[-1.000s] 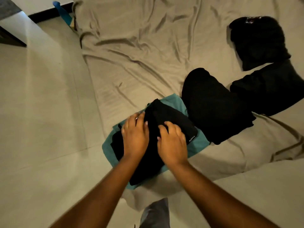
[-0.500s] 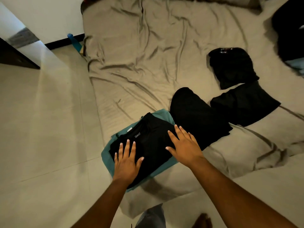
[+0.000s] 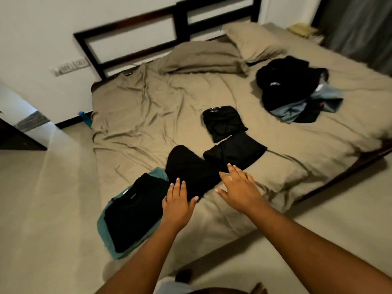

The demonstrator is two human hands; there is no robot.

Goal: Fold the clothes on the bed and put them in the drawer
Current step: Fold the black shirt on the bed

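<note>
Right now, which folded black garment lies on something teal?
The black garment farthest left, at the near corner; the other three lie directly on the sheet.

White wall (image 3: 31, 28), switch panel (image 3: 70, 65), dark wooden headboard (image 3: 181, 20), grey curtain (image 3: 360, 24) at right, pale floor (image 3: 42, 209)

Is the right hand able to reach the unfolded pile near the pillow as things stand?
Probably not without leaning in: the right hand is open above the near edge of the bed, and the unfolded pile lies far across it. Nothing upright blocks the way.
</note>
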